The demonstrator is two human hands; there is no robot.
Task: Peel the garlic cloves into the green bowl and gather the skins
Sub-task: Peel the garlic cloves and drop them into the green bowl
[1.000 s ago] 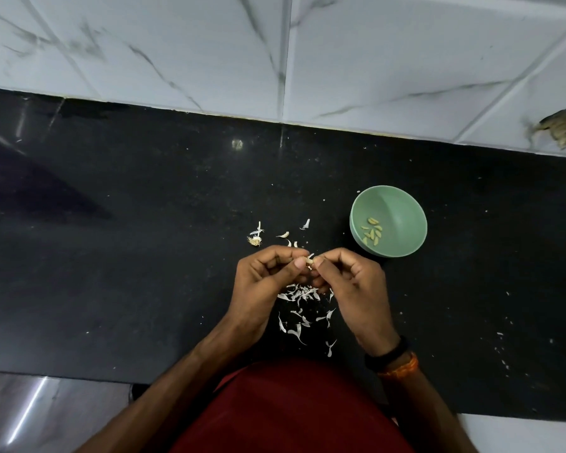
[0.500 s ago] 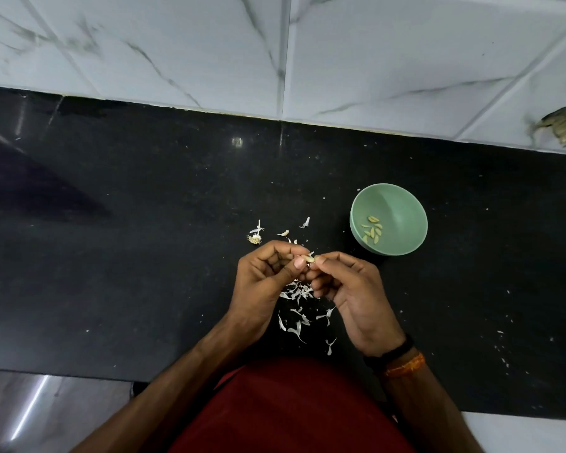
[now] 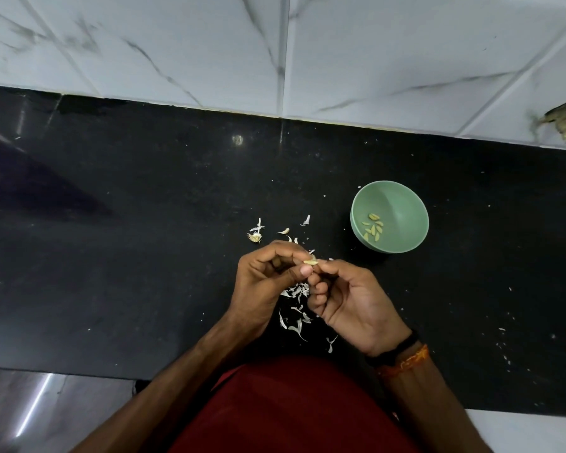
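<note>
Two hands meet over the black worktop (image 3: 144,256) in the head view, pinching one small garlic clove (image 3: 310,262) between them. The left hand (image 3: 268,282) has its fingers curled, with the thumb tip and forefinger closed on the left end of the clove. The right hand (image 3: 350,299) has its palm turned up, its forefinger and thumb pinching the clove's right end while the other fingers (image 3: 317,289) curl loosely inward. The clove is held above the worktop, left of the green bowl (image 3: 406,207) and apart from it.

The bowl stands on the worktop to the right of the hands, and several peeled cloves (image 3: 373,228) lie together in its bottom. Pale skins (image 3: 296,308) are scattered on the worktop beneath and between the hands, with a few more bits (image 3: 257,232) lying just beyond the left hand. Tiny white flecks dot the worktop to the right.

A black band (image 3: 396,349) and an orange thread (image 3: 406,362) circle the right wrist. White marbled tiles (image 3: 209,50) rise behind the worktop, and a red garment (image 3: 291,410) fills the lower middle.
</note>
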